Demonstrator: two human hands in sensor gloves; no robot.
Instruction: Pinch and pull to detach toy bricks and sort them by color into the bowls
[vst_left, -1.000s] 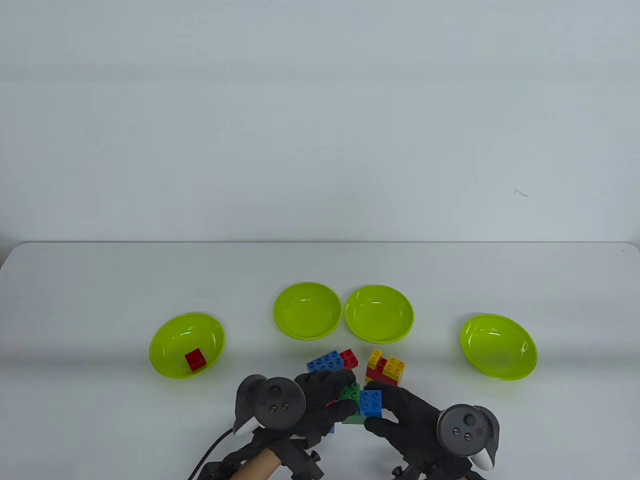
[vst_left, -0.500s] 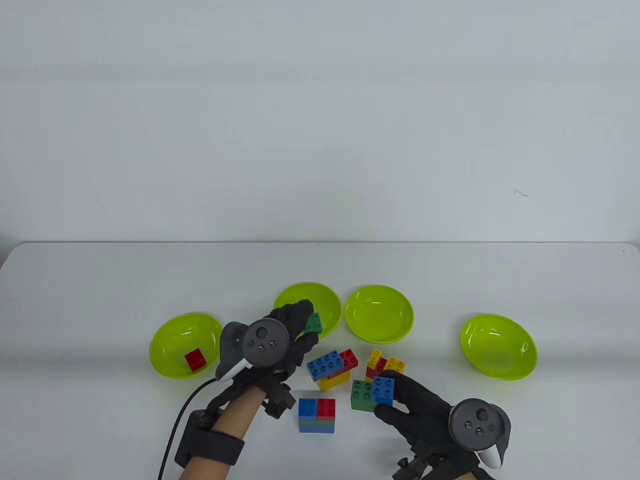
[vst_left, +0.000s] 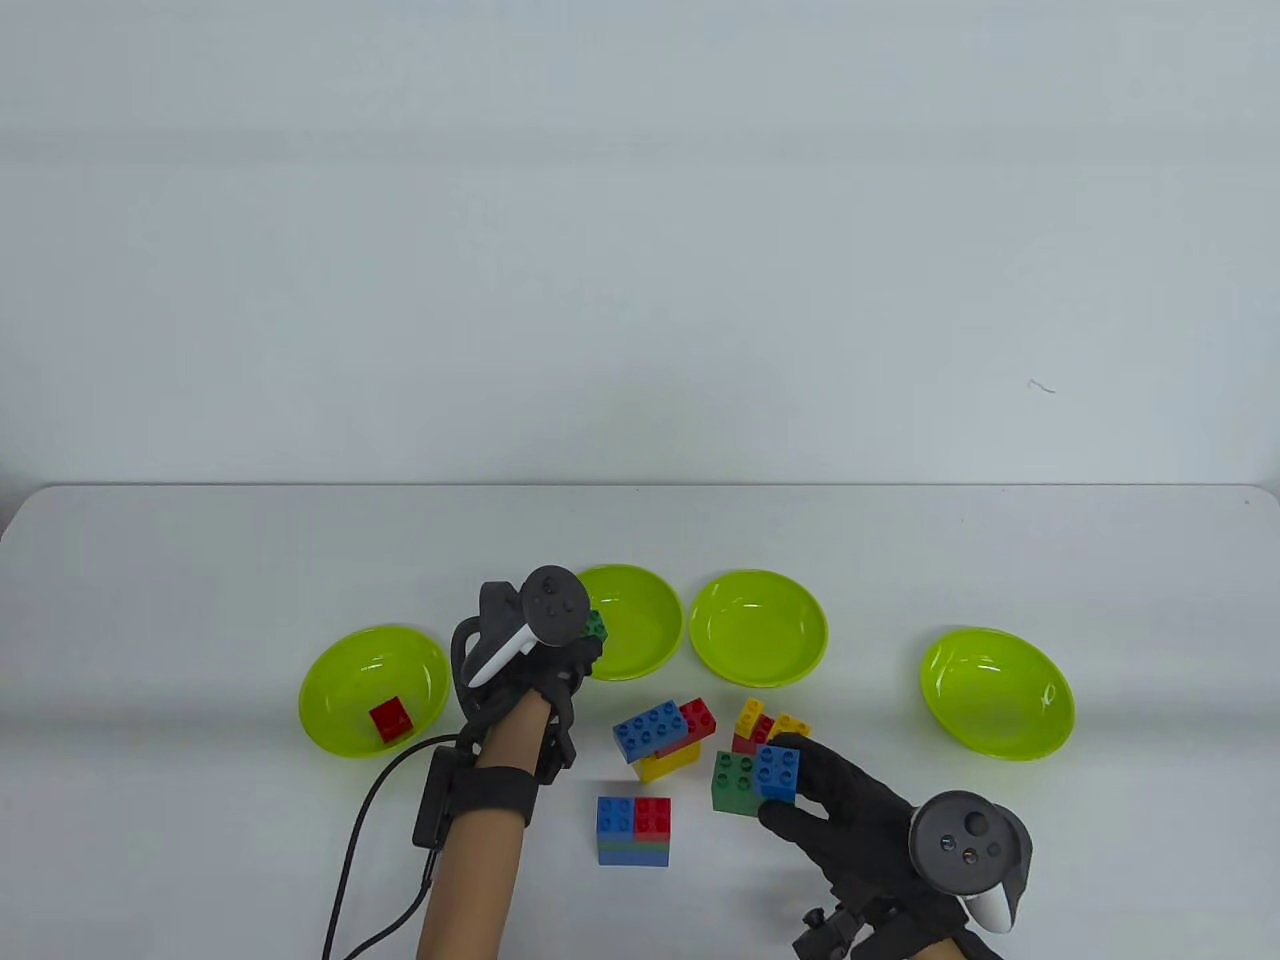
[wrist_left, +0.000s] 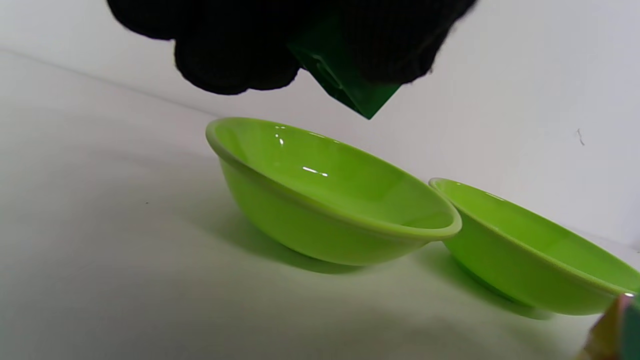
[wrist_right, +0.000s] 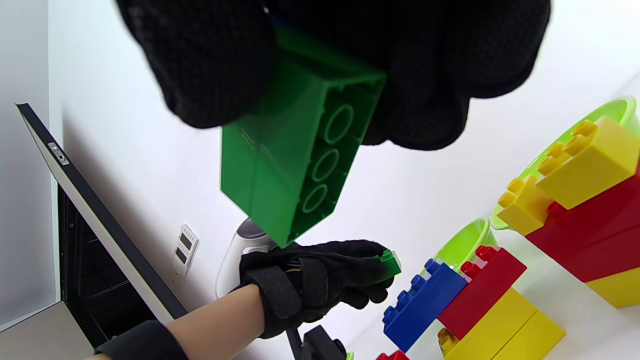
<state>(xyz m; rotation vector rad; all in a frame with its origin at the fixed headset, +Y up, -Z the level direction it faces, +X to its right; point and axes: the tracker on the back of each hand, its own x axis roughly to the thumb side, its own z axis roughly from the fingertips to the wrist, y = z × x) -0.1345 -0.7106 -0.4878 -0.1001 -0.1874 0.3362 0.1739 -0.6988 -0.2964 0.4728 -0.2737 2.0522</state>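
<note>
My left hand (vst_left: 588, 640) pinches a small green brick (vst_left: 596, 626) over the left rim of the middle-left green bowl (vst_left: 640, 610). In the left wrist view the small green brick (wrist_left: 345, 85) hangs from my fingertips (wrist_left: 235, 65) above the middle-left bowl (wrist_left: 330, 200). My right hand (vst_left: 795, 795) grips a long green brick (vst_left: 733, 782) with a blue brick (vst_left: 777, 772) stuck on top, near the table's front. The long green brick (wrist_right: 295, 155) shows its hollow underside in the right wrist view.
The left bowl (vst_left: 340, 690) holds a red brick (vst_left: 391, 719). The middle-right bowl (vst_left: 758, 628) and right bowl (vst_left: 995, 695) hold nothing. A blue-red-yellow stack (vst_left: 665, 735), a yellow-red stack (vst_left: 765, 728) and a blue-red block (vst_left: 634, 830) stand in front of the bowls.
My left hand pulled the small green brick off the piece in my right hand and carried it back-left to the middle-left bowl. My right hand kept the green-blue piece and drifted slightly right.
</note>
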